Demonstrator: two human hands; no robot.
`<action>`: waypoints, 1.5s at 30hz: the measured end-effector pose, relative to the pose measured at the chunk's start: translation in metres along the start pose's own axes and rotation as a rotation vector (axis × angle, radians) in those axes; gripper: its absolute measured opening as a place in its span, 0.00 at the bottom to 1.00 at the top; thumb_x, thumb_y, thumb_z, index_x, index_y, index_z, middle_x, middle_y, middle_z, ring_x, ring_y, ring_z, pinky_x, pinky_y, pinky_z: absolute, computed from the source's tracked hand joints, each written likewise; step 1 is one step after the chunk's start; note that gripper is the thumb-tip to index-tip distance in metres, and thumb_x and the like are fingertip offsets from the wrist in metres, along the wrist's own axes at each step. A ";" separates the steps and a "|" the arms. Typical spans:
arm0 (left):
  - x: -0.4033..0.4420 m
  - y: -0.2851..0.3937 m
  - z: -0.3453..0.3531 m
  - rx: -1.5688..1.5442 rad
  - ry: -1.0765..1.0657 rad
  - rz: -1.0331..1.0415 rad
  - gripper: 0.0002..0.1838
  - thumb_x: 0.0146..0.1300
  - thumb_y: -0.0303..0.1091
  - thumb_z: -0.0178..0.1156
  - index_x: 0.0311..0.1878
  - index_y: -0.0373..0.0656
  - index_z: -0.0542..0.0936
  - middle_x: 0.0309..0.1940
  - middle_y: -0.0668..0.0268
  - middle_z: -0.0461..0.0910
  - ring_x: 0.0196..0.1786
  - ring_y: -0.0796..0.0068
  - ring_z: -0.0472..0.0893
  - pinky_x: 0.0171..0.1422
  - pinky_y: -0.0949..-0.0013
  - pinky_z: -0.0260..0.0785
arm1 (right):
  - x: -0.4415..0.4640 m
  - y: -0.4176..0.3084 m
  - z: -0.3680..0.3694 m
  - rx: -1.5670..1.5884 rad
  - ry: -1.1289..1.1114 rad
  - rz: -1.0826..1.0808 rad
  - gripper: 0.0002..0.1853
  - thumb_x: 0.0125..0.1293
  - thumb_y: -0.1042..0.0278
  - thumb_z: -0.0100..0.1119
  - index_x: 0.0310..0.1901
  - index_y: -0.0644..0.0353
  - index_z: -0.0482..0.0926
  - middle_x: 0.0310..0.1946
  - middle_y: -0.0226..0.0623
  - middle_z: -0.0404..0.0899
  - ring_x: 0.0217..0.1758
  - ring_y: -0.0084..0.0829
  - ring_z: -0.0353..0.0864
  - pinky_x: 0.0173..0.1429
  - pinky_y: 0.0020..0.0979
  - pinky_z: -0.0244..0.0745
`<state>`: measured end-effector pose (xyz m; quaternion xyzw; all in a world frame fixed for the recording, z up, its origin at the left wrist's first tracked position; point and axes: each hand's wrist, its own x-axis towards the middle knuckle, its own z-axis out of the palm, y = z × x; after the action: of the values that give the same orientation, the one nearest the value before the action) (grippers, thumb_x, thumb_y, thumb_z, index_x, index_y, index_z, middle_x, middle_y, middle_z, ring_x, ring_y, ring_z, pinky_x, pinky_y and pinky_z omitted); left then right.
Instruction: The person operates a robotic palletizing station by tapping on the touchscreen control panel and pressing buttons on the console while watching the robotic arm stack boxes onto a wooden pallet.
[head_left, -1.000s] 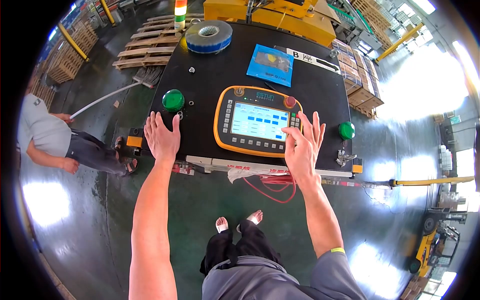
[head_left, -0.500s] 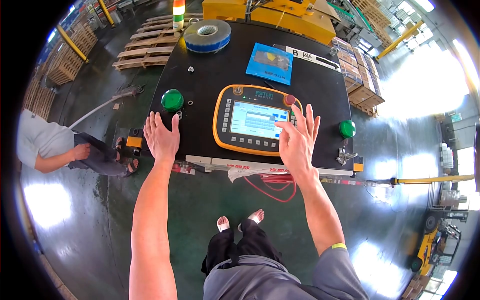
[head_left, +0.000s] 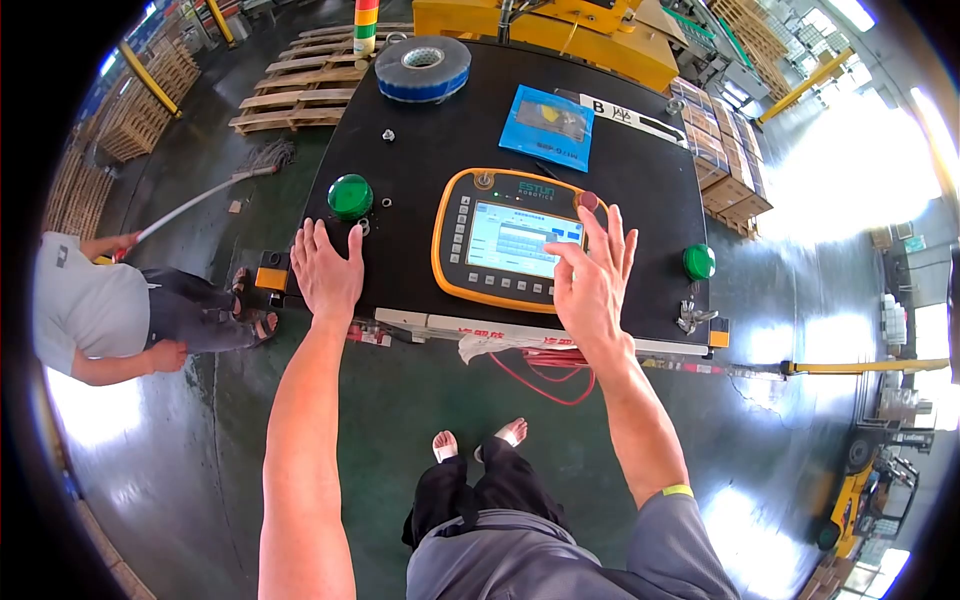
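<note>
My left hand (head_left: 328,272) lies flat with spread fingers on the front left of a black cabinet top (head_left: 400,230), just below a green button (head_left: 350,197). My right hand (head_left: 592,285) is over the right side of an orange-framed control pendant (head_left: 510,240). Its index fingertip is at the lit screen (head_left: 510,242), where a keypad-like window shows. The other fingers are spread and hold nothing. Close by the raised fingers is a red knob (head_left: 587,201) at the pendant's upper right corner.
Behind the pendant lie a blue packet (head_left: 546,128) and a tape roll (head_left: 423,70). Another green button (head_left: 699,262) is at the right. A person (head_left: 100,300) with a mop (head_left: 205,195) stands at the left. Red cable (head_left: 570,385) hangs in front.
A keypad-like window has opened on the screen. My right hand has shifted slightly left, its index fingertip still at the screen. The person at the left has moved, along with the mop.
</note>
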<state>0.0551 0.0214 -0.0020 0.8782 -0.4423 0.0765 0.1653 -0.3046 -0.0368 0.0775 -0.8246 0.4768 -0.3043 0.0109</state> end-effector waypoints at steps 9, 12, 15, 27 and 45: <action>-0.001 0.000 0.000 0.012 0.012 0.004 0.43 0.82 0.67 0.49 0.78 0.34 0.73 0.82 0.51 0.69 0.87 0.53 0.62 0.92 0.52 0.48 | -0.013 0.008 -0.007 -0.018 -0.010 0.034 0.10 0.65 0.78 0.68 0.43 0.52 0.92 0.77 0.46 0.72 0.90 0.58 0.53 0.91 0.67 0.39; -0.001 0.001 0.000 0.015 0.011 0.006 0.43 0.82 0.67 0.49 0.78 0.34 0.73 0.82 0.51 0.69 0.87 0.53 0.62 0.92 0.52 0.48 | -0.013 0.005 -0.006 -0.012 -0.008 0.024 0.10 0.64 0.78 0.68 0.43 0.52 0.92 0.77 0.46 0.72 0.90 0.58 0.53 0.91 0.66 0.38; 0.000 -0.001 0.001 0.016 0.015 0.012 0.43 0.82 0.67 0.49 0.78 0.34 0.73 0.82 0.50 0.69 0.87 0.52 0.62 0.92 0.52 0.48 | -0.012 0.002 -0.006 -0.021 -0.027 0.020 0.10 0.63 0.78 0.68 0.43 0.52 0.92 0.76 0.46 0.73 0.90 0.58 0.53 0.91 0.66 0.38; 0.000 0.002 -0.005 0.009 -0.050 -0.015 0.45 0.82 0.68 0.47 0.80 0.34 0.70 0.85 0.52 0.66 0.89 0.55 0.59 0.93 0.53 0.45 | -0.030 0.016 -0.022 -0.028 0.045 0.080 0.10 0.67 0.78 0.66 0.44 0.52 0.91 0.75 0.43 0.74 0.89 0.58 0.56 0.91 0.66 0.40; 0.001 0.001 -0.002 0.019 -0.049 -0.020 0.45 0.81 0.69 0.48 0.80 0.35 0.70 0.85 0.53 0.66 0.89 0.55 0.59 0.93 0.52 0.46 | -0.030 0.010 -0.017 0.005 0.036 0.070 0.10 0.64 0.79 0.67 0.42 0.53 0.92 0.75 0.44 0.74 0.89 0.58 0.54 0.91 0.67 0.38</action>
<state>0.0544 0.0209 0.0005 0.8856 -0.4369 0.0574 0.1468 -0.3323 -0.0136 0.0734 -0.8016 0.5048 -0.3198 0.0152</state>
